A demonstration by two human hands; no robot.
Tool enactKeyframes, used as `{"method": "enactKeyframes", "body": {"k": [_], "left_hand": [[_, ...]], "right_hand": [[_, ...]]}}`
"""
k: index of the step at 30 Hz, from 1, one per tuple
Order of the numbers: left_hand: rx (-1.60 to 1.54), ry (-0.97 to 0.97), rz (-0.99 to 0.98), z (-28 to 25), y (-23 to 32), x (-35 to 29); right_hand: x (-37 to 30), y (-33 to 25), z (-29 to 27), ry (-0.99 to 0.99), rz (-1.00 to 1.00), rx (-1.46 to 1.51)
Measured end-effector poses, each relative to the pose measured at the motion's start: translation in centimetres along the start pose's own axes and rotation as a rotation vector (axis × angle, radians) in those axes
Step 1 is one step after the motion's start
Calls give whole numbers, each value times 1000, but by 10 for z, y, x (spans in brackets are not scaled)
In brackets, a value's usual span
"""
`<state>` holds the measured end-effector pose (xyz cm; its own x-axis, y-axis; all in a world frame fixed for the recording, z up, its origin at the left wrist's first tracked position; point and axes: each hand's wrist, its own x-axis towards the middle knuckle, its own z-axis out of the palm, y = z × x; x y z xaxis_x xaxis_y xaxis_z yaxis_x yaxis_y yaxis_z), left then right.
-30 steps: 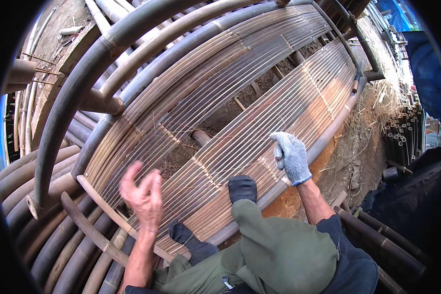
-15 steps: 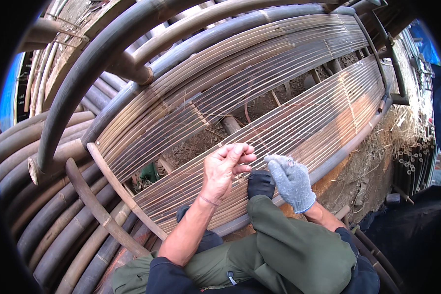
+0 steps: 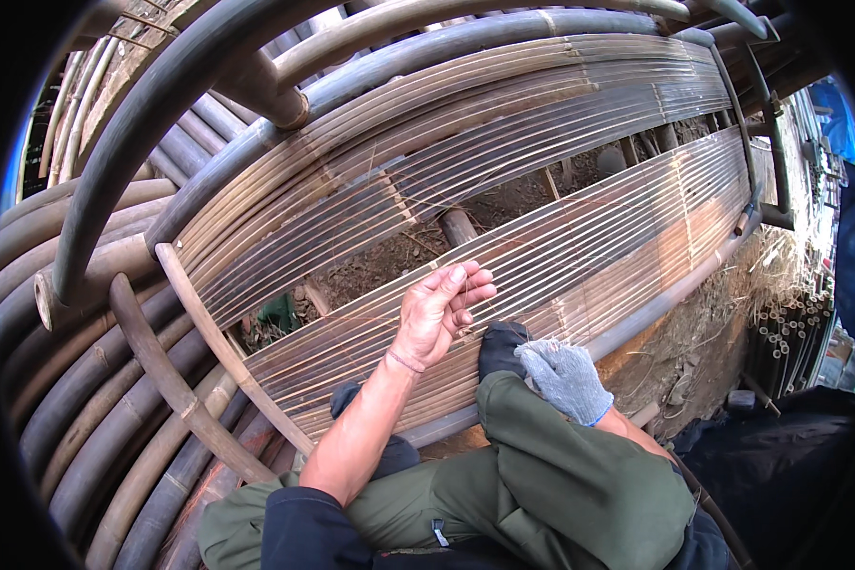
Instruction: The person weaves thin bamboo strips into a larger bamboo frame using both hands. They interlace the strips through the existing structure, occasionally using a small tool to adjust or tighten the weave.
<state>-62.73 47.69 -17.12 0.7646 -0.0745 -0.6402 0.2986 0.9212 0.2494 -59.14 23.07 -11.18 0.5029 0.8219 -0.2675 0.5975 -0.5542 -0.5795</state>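
My bare left hand [image 3: 434, 315] is raised over a long panel of split bamboo slats [image 3: 627, 223]. Its thumb and curled fingers close on a thin strand [image 3: 467, 291], most of which is too fine to follow. Lower and to the right, beside my dark shoe [image 3: 502, 350], is my right hand in a grey knitted glove [image 3: 568, 382]. Those gloved fingers are bent together, and whatever they may grip is hidden. A second band of slats [image 3: 370, 204] lies farther off, with a gap showing soil between the two.
A thick bamboo pole frame [image 3: 418, 59] borders the slats, and a curved pole [image 3: 114, 157] arches over at left. Bamboo poles [image 3: 114, 427] are stacked at lower left. My green-trousered leg [image 3: 579, 465] is bent in front. Cut bamboo ends [image 3: 784, 328] show at right.
My right hand has dropped slightly and turned, its fingers now beside the shoe. The left hand stays nearly in place, its fingers a little looser. The whole view has shifted slightly.
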Motion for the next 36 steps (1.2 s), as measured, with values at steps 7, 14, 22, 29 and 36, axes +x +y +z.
{"method": "enactKeyframes", "body": {"k": [7,14,22,29,36], "left_hand": [[91,25,75,-5,8,5],[155,67,110,-2,13,4],[189,70,143,0,14,4],[430,57,155,12,14,-2],[606,-310,-243,37,19,-18]], "right_hand": [[-12,4,-4,-162,-72,9],[-16,2,-6,-180,-108,-20],[-22,8,-5,-288,-88,32],[-1,-11,-26,-95,434,389],[57,8,-59,-8,178,768]]}}
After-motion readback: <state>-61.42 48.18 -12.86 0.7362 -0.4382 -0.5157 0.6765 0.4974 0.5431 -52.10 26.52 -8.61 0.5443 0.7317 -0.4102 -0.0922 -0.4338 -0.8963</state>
